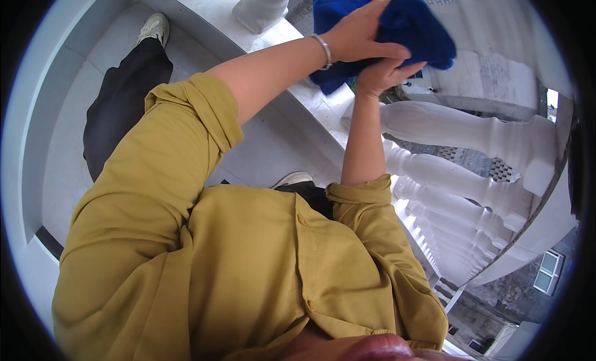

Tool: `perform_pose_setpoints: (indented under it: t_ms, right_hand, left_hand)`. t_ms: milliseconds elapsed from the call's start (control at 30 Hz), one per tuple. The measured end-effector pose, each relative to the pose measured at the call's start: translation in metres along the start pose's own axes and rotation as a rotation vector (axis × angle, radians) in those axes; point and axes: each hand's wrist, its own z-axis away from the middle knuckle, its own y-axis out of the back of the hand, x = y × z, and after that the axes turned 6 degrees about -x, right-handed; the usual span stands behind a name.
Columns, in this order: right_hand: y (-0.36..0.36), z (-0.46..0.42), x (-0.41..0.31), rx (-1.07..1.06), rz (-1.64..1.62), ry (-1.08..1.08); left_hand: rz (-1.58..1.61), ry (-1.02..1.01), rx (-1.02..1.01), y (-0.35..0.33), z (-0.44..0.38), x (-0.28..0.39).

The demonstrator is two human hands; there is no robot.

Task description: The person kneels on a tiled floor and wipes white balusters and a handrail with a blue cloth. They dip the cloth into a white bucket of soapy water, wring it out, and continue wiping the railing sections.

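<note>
A folded dark-blue cloth [414, 30], plush like a towel, is held between my two hands at the upper right. My left hand [361, 28], with a silver bangle [323, 51] on its wrist, lies across the cloth and grips it; some fingertips disappear behind a fold. Just below, my right hand [384, 76] holds the lower edge, its fingers partly covered. One flap of cloth hangs free beside the left wrist. Both hands are over the pale ledge [316, 98] of a balustrade, near its white turned balusters [433, 121].
More balusters [447, 174] run down the right side towards a curved rail [554, 174]. Another baluster [260, 9] stands on the ledge at the top. Pale floor tiles [260, 147] lie under my shoes [156, 28]. Beyond the railing, a building has a window [548, 272].
</note>
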Motion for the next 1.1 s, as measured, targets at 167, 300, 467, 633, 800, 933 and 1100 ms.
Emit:
perform_pose_setpoints:
  t_ms: [167,300,467,633,800,933,1100]
  right_hand:
    - [-0.006,0.061,0.015,-0.136,-0.029,-0.100]
    - [0.028,0.126,0.040,-0.487,0.309,-0.393]
    - [0.037,0.107,0.033,-0.531,0.080,-0.507]
    - [0.044,0.029,-0.023,-0.984,0.223,-0.850]
    - [0.047,0.019,-0.031,-0.528,-0.411,-1.075]
    - [0.046,0.014,-0.042,-0.491,-0.568,-1.099]
    - [0.013,0.007,-0.069,-0.331,-0.472,-1.080]
  left_hand:
    - [0.285,0.484,-0.316,0.021,0.065,-0.044]
    - [-0.425,0.487,-0.373,0.034,0.137,-0.081]
    - [-0.492,0.362,-0.344,0.037,0.148,-0.075]
    - [-0.353,0.328,-0.240,0.025,0.109,-0.063]
    - [0.044,0.659,-0.333,0.029,0.079,-0.012]
    - [0.016,0.488,-0.191,0.022,0.103,-0.038]
    - [-0.133,0.336,-0.083,0.013,0.116,-0.055]
